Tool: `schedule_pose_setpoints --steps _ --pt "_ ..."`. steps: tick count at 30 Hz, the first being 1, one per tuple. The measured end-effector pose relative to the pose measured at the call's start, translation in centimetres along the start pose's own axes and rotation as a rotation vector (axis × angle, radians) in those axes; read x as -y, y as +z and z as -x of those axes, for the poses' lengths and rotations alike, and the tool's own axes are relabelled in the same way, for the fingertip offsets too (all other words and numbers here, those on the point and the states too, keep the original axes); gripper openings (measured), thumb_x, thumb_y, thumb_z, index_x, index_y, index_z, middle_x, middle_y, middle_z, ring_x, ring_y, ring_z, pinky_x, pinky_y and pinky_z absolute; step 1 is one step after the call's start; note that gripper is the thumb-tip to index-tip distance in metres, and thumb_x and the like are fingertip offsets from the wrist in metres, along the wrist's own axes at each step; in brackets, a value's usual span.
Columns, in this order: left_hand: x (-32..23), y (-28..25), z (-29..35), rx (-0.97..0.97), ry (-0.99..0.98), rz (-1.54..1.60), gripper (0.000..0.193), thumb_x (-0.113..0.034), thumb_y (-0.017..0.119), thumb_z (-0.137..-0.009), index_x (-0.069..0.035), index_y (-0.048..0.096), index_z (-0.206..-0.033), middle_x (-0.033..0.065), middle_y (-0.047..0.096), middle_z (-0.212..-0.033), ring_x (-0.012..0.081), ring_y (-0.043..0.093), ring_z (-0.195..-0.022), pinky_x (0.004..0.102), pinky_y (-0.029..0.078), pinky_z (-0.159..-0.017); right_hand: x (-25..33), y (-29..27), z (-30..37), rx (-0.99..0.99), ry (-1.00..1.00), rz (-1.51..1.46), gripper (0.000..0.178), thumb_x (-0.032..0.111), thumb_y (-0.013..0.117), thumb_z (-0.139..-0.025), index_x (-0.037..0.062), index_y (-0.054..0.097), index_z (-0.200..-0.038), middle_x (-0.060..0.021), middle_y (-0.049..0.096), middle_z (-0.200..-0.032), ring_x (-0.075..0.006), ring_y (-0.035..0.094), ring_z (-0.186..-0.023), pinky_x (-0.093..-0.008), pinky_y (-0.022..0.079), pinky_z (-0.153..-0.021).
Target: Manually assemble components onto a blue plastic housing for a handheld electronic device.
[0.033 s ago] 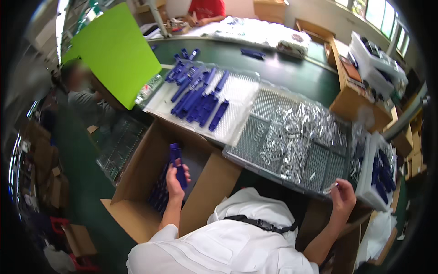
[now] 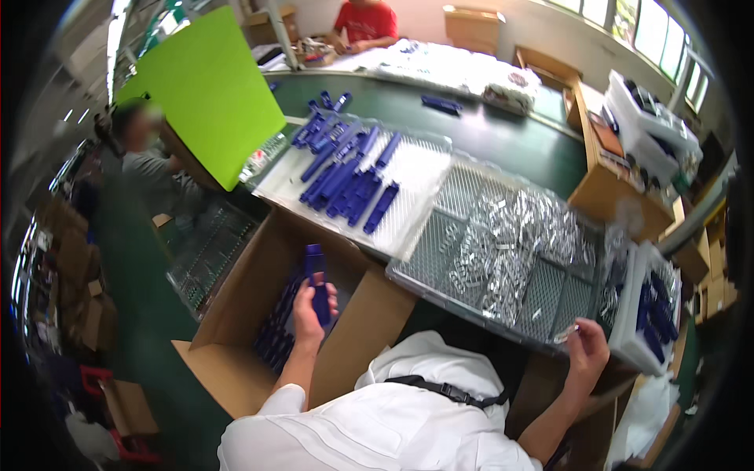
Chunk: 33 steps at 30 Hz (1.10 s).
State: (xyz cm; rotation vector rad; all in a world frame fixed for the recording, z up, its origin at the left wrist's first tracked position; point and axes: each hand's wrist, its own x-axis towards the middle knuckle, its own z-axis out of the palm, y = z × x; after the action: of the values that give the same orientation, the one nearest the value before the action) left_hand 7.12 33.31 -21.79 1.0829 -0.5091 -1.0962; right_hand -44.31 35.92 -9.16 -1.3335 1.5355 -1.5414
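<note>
My left hand (image 2: 308, 312) is closed around a long dark-blue plastic piece (image 2: 315, 259), held upright over an open cardboard box (image 2: 353, 331). Inside that box lie several more blue pieces (image 2: 276, 334), partly hidden by my forearm. At the right, my right hand (image 2: 587, 350) pinches a small shiny metal piece (image 2: 569, 333) by the near right corner of a clear ribbed tray (image 2: 440, 296). Small silver metal pieces (image 2: 506, 251) are heaped in that tray. Beside it, a white tray (image 2: 290, 196) bears a pile of long blue pieces (image 2: 345, 180).
A plastic bin (image 2: 628, 326) of blue pieces stands right of my right hand. A bright green board (image 2: 208, 94) rises at the left, near a seated person (image 2: 145, 149). Someone in a red shirt (image 2: 369, 22) sits across the green table (image 2: 526, 133).
The view has shifted slightly, so the table and trays sit a little lower. Both hands keep their holds; my left hand with the blue piece is slightly further right.
</note>
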Motion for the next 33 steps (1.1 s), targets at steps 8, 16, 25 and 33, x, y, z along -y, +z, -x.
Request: schedule_pose_setpoints --steps 8,16,25,33 --pt "-3.2 14.9 2.5 0.762 -0.505 0.375 0.047 -0.041 0.046 -0.11 -0.001 0.056 -0.132 0.0135 0.067 -0.094 0.0185 0.063 -0.059 0.0285 0.052 -0.053 0.9 1.6 0.1 0.047 -0.005 -0.123 0.013 -0.013 0.067 -0.09 -0.0063 0.069 -0.101 -0.0059 0.066 -0.099 -0.008 0.063 -0.084 -0.021 0.053 -0.075" --pt "-0.4 21.4 5.8 1.0 -0.726 0.249 0.03 -0.026 0.055 -0.11 -0.002 0.058 -0.129 0.0105 0.066 -0.091 0.0173 0.061 -0.058 0.0276 0.051 -0.055 -0.2 1.2 1.1 -0.033 0.056 -0.191 0.019 -0.012 0.07 -0.09 -0.0052 0.069 -0.108 -0.0058 0.067 -0.096 -0.0094 0.066 -0.085 -0.0229 0.057 -0.074" --pt "2.8 24.7 5.9 1.113 -0.698 -0.179 0.026 -0.027 0.058 -0.11 -0.002 0.064 -0.108 0.0067 0.065 -0.073 0.014 0.061 -0.056 0.0279 0.048 -0.052 -0.6 -1.6 1.4 -0.068 0.091 -0.086 0.017 -0.004 0.077 -0.091 -0.0018 0.073 -0.107 -0.0037 0.073 -0.096 -0.0091 0.072 -0.086 -0.0223 0.058 -0.077" --pt "5.6 25.9 4.9 1.082 -0.714 -0.041 0.02 -0.018 0.054 -0.107 0.0 0.062 -0.107 0.0121 0.063 -0.07 0.0182 0.056 -0.046 0.0298 0.047 -0.043 0.1 -3.1 2.3 -0.128 0.079 0.079 0.016 0.003 0.078 -0.092 -0.0004 0.074 -0.106 -0.0045 0.076 -0.095 -0.009 0.072 -0.083 -0.0239 0.058 -0.076"
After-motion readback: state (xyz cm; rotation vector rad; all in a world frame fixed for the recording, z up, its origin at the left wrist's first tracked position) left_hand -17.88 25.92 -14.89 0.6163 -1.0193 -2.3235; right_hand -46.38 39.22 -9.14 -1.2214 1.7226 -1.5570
